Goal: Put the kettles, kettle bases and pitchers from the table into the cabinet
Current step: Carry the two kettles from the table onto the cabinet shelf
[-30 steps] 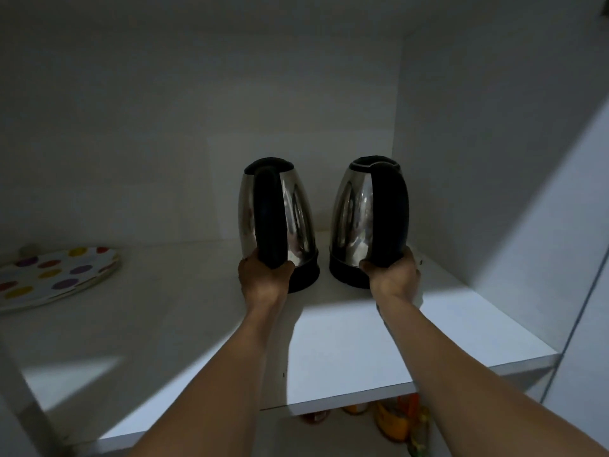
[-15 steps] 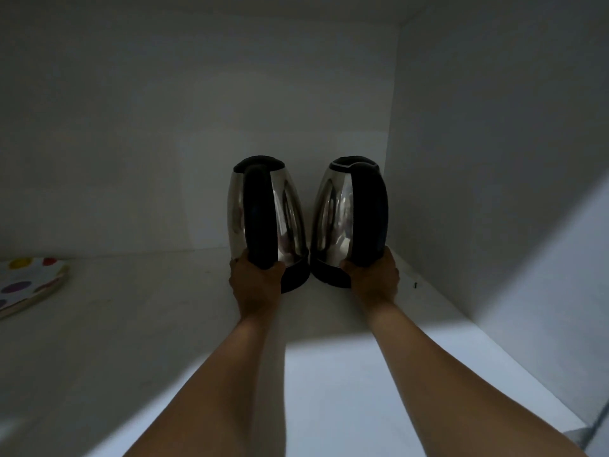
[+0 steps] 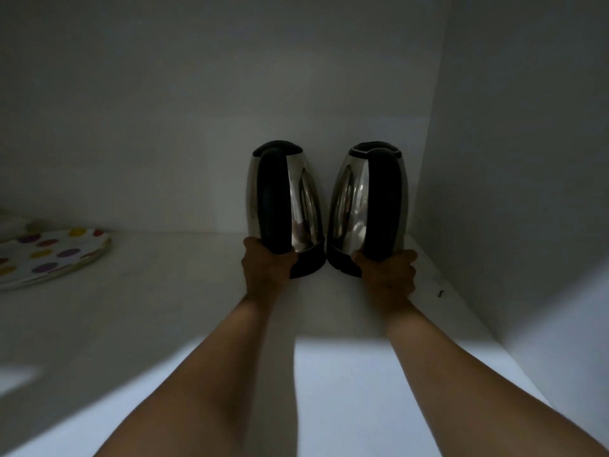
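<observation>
— Both kettles have gone deeper since a second ago: they now stand at the back of the cabinet shelf (image 3: 184, 311), close to the rear wall, and the shelf's front edge has dropped out of view.

— Where exactly?

— Right of centre in the frame. The left kettle (image 3: 283, 209) and the right kettle (image 3: 369, 206) sit side by side, black bottoms nearly touching, handles facing the camera. The right one is near the side wall (image 3: 510, 159).

— And the hands?

— The left hand (image 3: 267, 268) is wrapped shut around the lower end of its kettle's handle; the right hand (image 3: 389, 275) is clamped the same way on its own. Each kettle rises directly above its hand.

— How to finish well?

— I'd judge both should be flat on the shelf before the fingers loosen, then draw the hands straight back so neither knocks its neighbour. The spotted plate (image 3: 49, 258) at left is well apart.
</observation>
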